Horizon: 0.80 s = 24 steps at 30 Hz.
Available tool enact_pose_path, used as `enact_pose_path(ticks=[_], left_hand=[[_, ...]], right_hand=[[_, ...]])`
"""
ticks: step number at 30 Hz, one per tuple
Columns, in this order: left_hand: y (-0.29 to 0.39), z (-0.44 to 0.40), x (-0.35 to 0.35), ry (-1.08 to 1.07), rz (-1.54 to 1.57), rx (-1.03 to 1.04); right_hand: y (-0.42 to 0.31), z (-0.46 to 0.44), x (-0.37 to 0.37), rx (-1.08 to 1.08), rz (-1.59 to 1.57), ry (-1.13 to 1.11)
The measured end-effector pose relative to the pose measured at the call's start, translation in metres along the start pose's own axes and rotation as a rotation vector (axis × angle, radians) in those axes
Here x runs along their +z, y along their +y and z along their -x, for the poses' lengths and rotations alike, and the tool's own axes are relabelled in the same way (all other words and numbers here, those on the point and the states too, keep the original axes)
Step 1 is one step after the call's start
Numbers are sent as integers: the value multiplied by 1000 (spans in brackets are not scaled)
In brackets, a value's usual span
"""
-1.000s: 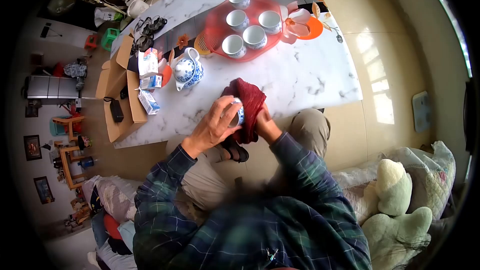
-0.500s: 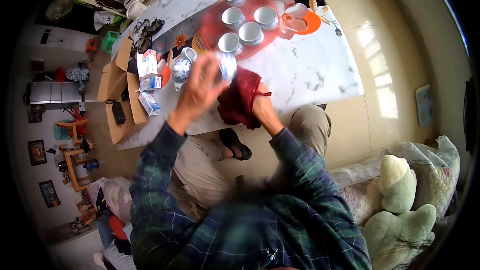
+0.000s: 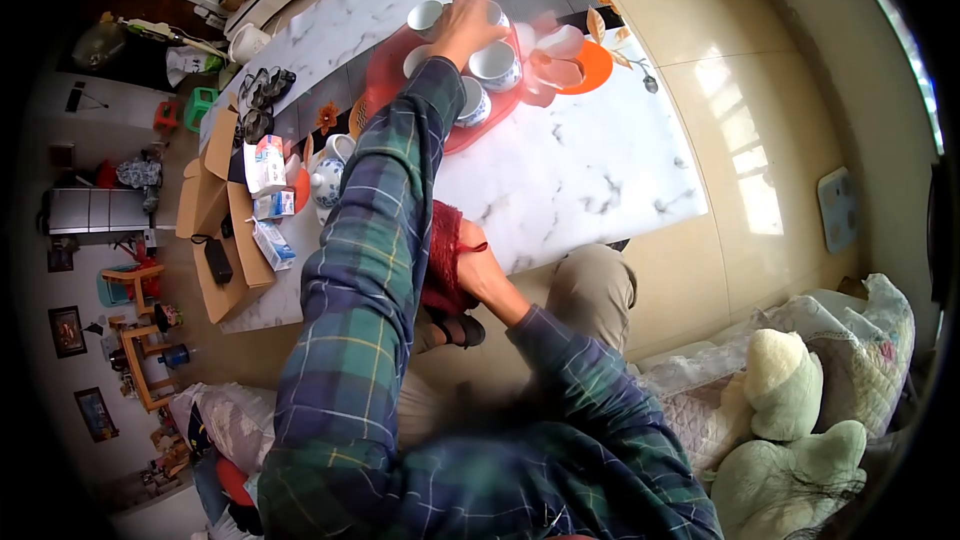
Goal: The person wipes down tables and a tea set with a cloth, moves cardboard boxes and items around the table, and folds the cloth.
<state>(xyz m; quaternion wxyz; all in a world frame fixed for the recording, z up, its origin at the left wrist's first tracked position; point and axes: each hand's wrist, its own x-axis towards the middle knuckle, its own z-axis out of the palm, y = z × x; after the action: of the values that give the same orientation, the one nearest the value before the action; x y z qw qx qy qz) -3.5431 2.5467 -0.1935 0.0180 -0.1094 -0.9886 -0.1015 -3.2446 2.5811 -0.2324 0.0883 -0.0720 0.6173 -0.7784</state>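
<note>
Tiled rm, shiny beige floor (image 3: pixel 720 130), framed pics (image 3: pixel 68 331) on the wall at L of head view, plush toy (image 3: pixel 785 480) on the seat at lower R, marble-look bench (image 3: pixel 590 160) in the middle. Labels 1st: small cartons (image 3: pixel 265 165) in/by the open cardboard box (image 3: pixel 250 240) have blue + red print, too small to read; no brand legible. Box sits at bench's L edge w/ a blk item (image 3: pixel 217 260) in it. L arm: reaching far fwd, elbow nearly straight, plaid sleeve across the mid of the view. L hand (image 3: pixel 467 28): palm down over far part of red see-thru tray (image 3: pixel 388 58), fingers bent & fairly narrow at a white cup (image 3: pixel 496 13), partly hidden under them; can't tell if it's gripped or just touched. Other white/blue cups (image 3: pixel 494 66) stand close together on same tray, mouths up; the sleeve covers part of that side. R arm: bent at elbow, forearm angled in twd the mid. R hand (image 3: pixel 478 262): closed on a bunched dk red cloth (image 3: pixel 443 250), nr bench's near edge, approx over the person's lap; fingertips mostly hidden. Blue/white teapot (image 3: pixel 326 183) w/ lid on, between cartons & L sleeve, partly covered by the sleeve. Orange/pink flower print (image 3: pixel 585 65) on bench surface just R of tray.
</note>
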Motion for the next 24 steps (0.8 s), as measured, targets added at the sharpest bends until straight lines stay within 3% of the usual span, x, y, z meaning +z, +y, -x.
enact_pose_path(ticks=[3, 5, 8, 10, 11, 14, 17, 20, 21, 23, 24], left_hand=[[1, -6, 12, -38, -17, -23], [-4, -12, 12, -54, -22, -3], [-17, -21, 7, -53, 158, -96], [-43, -24, 4, 384, 4, -94], [-53, -23, 0, 275, -47, -219], [-91, -30, 13, 135, -65, -260], [-102, -22, 17, 105, 112, -195], [-101, 0, 0, 471, 189, 29], [-92, 17, -16, 482, 177, 28], [-75, 56, -50, 687, -18, 296], [-71, 76, -64, 691, -14, 328]], right_hand=[[-3, 0, -2, -42, -5, -5], [-2, -1, -5, 72, 104, -117], [-4, 3, -3, 49, 7, -58], [-12, 5, -2, 49, -29, -43], [-15, 6, -2, 49, -58, -33], [-17, 8, -1, 87, -149, -15], [-19, 7, -2, 152, -209, -13], [-10, 9, -4, 205, -231, 15], [-3, 9, -4, 228, -199, 53], [7, 7, -3, 232, -237, 44], [13, 8, -1, 252, -269, 48]])
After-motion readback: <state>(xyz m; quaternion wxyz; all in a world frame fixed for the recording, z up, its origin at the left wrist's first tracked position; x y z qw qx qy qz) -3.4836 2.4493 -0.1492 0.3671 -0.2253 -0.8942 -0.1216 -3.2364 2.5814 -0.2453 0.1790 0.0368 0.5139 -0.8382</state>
